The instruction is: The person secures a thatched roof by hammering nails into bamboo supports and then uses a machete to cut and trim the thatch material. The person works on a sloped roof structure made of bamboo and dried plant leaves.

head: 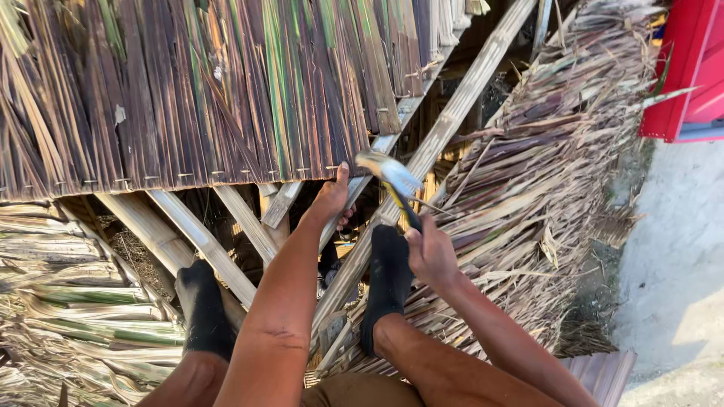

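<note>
Just right of scene centre, a hammer (392,181) with a yellow-and-dark handle sits in the right hand (431,255), fist wrapped tight around the grip end, head raised toward the far side. Left of it, the left hand (332,200) presses its thumb against the lower edge of a thatch panel (188,90) of dried palm strips. Bamboo battens (445,128) run diagonally beneath. Black-socked feet (388,283) brace on them. Loose thatch (543,181) lies right; concrete ground (671,264) far right.
</note>
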